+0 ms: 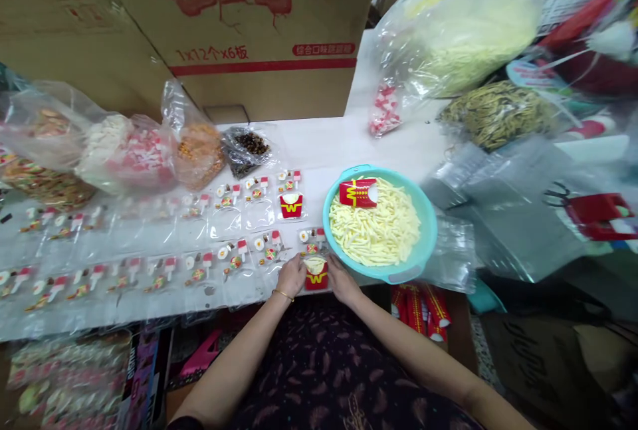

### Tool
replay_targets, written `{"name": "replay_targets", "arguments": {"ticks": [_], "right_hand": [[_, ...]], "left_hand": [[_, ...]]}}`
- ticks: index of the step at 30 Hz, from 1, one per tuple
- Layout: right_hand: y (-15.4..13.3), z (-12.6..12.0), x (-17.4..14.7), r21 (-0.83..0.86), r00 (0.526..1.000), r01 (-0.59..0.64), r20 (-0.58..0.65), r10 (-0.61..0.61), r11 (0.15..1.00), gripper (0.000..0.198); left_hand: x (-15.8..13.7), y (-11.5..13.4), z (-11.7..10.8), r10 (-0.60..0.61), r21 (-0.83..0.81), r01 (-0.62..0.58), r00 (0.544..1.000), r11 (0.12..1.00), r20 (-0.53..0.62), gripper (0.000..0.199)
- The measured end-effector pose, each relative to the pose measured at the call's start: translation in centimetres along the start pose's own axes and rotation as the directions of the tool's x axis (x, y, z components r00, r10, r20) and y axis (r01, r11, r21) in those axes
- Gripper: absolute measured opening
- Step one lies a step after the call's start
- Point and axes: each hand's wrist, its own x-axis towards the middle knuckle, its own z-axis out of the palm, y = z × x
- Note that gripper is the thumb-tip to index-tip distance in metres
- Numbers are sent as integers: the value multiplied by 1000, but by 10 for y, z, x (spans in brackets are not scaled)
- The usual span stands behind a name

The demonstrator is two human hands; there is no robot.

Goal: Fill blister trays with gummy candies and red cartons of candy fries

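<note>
At the table's front edge, a clear plastic bag [319,248] lies between my two hands. Small toy food pieces show in its upper part, and a red fries carton [316,280] with a yellow W and pale sticks sits in its lower part. My left hand [291,277] closes on the bag's left edge; a bracelet is on that wrist. From the other side, my right hand [343,282] grips the right edge, its fingertips partly hidden. Just right of the hands stands a light blue basin [429,224] of pale fry-shaped sticks [373,234], with a flattened red carton [357,193] on top.
Rows of clear bags with toy food [234,257] cover the table's left side. Filled bags [144,154] stand behind them, before a large cardboard box [269,91]. A big bag of sticks [458,38] and flat clear bags [528,217] lie right. Red cartons [421,307] are below.
</note>
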Motion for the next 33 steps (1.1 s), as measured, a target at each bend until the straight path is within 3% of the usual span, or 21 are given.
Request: {"name": "replay_targets", "arguments": {"ticks": [2,5,7,8,11,12,14,17,21,25,29,33], "right_hand": [[-14,-8,-6,-14,1000,29,-5,-29,999,57],[-35,-37,-24,-35,971,235,-26,-236,971,47],[-43,-69,-25,-85,930,326,-147,-336,941,36],[-43,-87,-18,-127,911,298,-257,-321,946,34],[-32,-139,30,-170,806,-40,-588,-69,985,33],[-26,-153,50,-172,788,-148,-616,11,974,32],[-14,-172,84,-126,801,-269,-580,149,955,26],[-8,-183,99,-47,856,-272,-468,220,961,21],[-21,-183,72,-84,888,-126,-454,75,988,21],[-24,-193,45,-143,857,-61,-515,-22,988,22],[3,-219,19,-59,775,-165,-625,92,984,24],[28,-237,-12,42,684,-203,-709,172,978,24]], "left_hand": [[-2,0,-2,30,2,-30,999,1000,-33,41],[-6,0,-7,90,-56,-99,987,994,-136,39],[-9,3,-12,116,-150,-146,975,978,-191,37],[-9,7,-15,124,-202,-165,972,965,-202,36],[-7,28,-28,164,-298,-235,955,925,-246,36],[-5,38,-33,205,-286,-281,941,916,-269,36],[4,60,-40,327,-192,-395,894,898,-307,41],[28,98,-45,507,48,-518,810,854,-294,58],[62,152,-38,581,289,-514,779,808,-236,81],[81,192,-26,650,358,-579,752,732,-111,81],[91,211,-18,689,339,-633,722,696,-65,81],[97,222,-15,622,324,-568,778,757,-89,79]]}}
